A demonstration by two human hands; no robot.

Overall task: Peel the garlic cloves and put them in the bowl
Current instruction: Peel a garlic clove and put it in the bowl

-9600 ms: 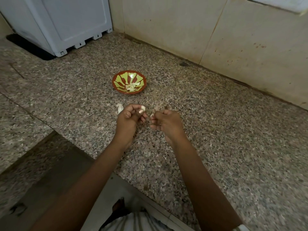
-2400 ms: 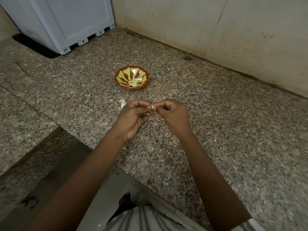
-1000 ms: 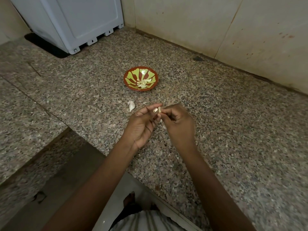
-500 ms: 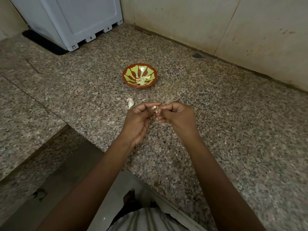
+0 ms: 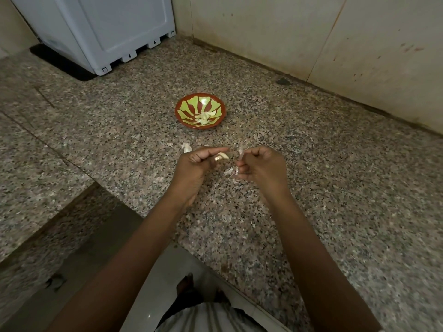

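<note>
Left hand (image 5: 199,168): fingers curled, thumb and fingertips pinching one garlic clove (image 5: 221,156). The clove was pale, curved and smooth, its tip sticking out to the right. Right hand (image 5: 261,166): also curled, pinching papery skin (image 5: 241,153) at the fingertips, with more thin white flakes hanging just below. The two hands sat close together but apart, with a small gap between clove and skin. Both were held over the desk (image 5: 335,188), nothing between them and the bowl.

Just far-left of the left hand, one whole clove (image 5: 186,147) lay on the desk with its white skin on. A few loose skin scraps (image 5: 236,186) were on the stone under the right hand.

Farther out, one bowl (image 5: 185,105): round, shallow, red-brown with yellow-green petal shapes. It held a small heap of peeled cloves (image 5: 203,117); I couldn't tell the exact count.

The desk was speckled grey-pink granite, polished. One white plastic appliance (image 5: 107,32) stood far left on a dark mat. Beige wall tiles (image 5: 263,32) ran along the far edge, stained, with one dark spot (image 5: 282,81) at their base.
</note>
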